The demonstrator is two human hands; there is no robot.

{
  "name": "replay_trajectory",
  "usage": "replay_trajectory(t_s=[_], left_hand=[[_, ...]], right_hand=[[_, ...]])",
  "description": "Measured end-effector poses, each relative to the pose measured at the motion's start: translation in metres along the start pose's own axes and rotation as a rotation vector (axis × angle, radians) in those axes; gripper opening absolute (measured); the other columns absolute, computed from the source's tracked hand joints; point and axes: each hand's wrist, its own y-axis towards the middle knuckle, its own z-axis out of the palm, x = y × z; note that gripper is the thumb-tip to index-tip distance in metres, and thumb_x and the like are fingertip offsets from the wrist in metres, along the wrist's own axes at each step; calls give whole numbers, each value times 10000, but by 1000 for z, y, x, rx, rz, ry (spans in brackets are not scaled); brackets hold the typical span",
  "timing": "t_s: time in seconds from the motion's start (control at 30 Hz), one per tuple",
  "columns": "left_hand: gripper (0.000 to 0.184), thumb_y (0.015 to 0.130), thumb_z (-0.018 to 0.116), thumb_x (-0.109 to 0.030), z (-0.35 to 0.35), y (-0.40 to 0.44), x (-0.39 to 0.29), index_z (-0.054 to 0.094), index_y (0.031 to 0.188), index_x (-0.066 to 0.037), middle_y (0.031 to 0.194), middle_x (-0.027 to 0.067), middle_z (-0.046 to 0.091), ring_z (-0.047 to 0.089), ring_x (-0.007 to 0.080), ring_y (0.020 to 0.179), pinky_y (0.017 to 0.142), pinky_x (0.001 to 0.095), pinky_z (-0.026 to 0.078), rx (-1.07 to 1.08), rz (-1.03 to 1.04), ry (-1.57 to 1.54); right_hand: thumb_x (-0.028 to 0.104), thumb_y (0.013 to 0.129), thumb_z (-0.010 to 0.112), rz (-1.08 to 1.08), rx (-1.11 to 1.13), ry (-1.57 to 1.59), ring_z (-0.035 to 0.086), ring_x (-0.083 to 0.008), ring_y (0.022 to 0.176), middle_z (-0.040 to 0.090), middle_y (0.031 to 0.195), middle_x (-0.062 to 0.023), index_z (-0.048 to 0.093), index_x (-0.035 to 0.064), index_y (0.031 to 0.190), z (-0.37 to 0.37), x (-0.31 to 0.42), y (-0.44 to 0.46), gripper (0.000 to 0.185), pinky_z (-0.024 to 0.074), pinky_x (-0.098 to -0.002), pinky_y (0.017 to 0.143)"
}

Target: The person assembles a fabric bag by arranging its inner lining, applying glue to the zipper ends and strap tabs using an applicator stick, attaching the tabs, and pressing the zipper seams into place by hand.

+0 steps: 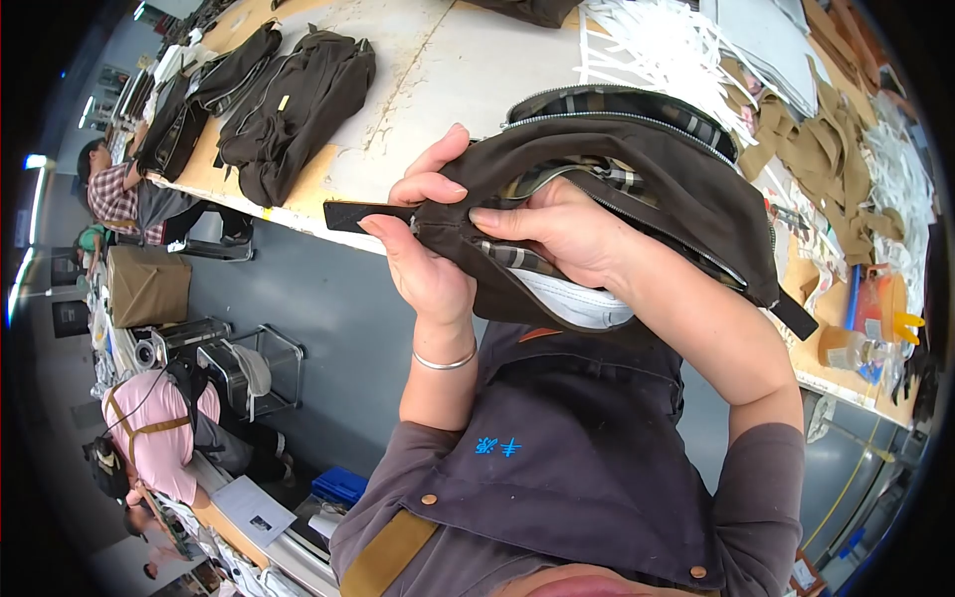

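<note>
A dark brown fabric bag with plaid lining and metal zippers is held up in front of my apron. My left hand grips its left end from outside, thumb below and fingers above, beside a short black tab that sticks out. Through the gaping zip opening reaches my right hand, its thumb and fingers closed on the fabric near that same end. Some fingertips of this hand are hidden inside the bag. Under my right wrist a white panel shows. Another black tab hangs from the bag's right end.
More dark bags lie on the worktable at left. White strips and brown fabric scraps are heaped at right, near an orange container. Co-workers sit at left, one in a pink shirt, beside a metal-framed stool.
</note>
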Motion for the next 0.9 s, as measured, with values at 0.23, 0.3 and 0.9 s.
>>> replay_trajectory(t_s=[0.23,0.3,0.9], left_hand=[[553,968,174,-518,0,-1,-1,478,887,-63,1235,308,468,447,343,1190,1014,456,348,-6,-3,1],[552,968,177,-518,-1,-1,0,477,889,-62,1238,309,465,447,345,1189,1014,456,348,2,5,17],[572,971,187,-508,-7,-2,-2,520,908,-47,1214,288,492,481,349,1156,987,457,386,-29,-85,-16]], right_hand=[[68,838,627,-5,21,-57,562,-134,1003,608,1096,-46,559,19,1165,3,2,1,337,444,-283,873],[57,835,624,6,-15,8,561,-136,1003,606,1096,-46,560,20,1163,6,1,0,336,443,-283,871],[39,845,605,44,68,-146,552,-138,1026,589,1130,-68,525,-4,1208,7,12,-6,374,435,-284,900]])
